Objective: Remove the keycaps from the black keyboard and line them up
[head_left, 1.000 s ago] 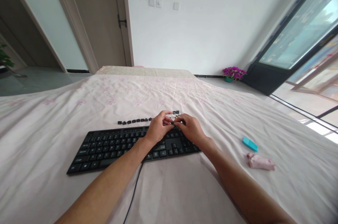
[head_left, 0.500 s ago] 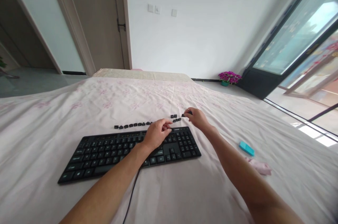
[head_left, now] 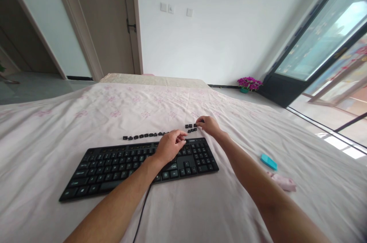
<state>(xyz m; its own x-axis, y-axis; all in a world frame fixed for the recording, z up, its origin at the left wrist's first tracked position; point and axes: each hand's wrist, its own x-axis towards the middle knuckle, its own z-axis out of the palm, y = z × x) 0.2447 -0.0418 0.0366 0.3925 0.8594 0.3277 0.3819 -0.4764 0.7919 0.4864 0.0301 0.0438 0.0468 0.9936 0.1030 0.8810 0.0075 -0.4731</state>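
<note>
A black keyboard (head_left: 126, 162) lies at a slant on the bedspread, its top row of keys lacking caps. My left hand (head_left: 169, 145) rests over its upper right part, fingers loosely bent and apart, holding nothing that I can see. Beyond the keyboard, my right hand (head_left: 208, 125) pinches a small black keycap (head_left: 195, 125) at the bedspread's surface. Two keycaps (head_left: 188, 126) sit just left of it, and a short row of keycaps (head_left: 192, 130) lies nearer. A longer line of keycaps (head_left: 146, 135) stretches left, its right end hidden behind my left hand.
A blue box-like object (head_left: 268, 162) and a crumpled pink cloth (head_left: 283, 182) lie to the right on the pale bedspread (head_left: 200, 204). The keyboard's cable (head_left: 142, 212) runs towards me. Past the bed stand a white wall and a pot of purple flowers (head_left: 249, 83).
My right hand has moved slightly left, bringing the pinched keycap close beside the two keycaps. The left hand has stayed over the keyboard.
</note>
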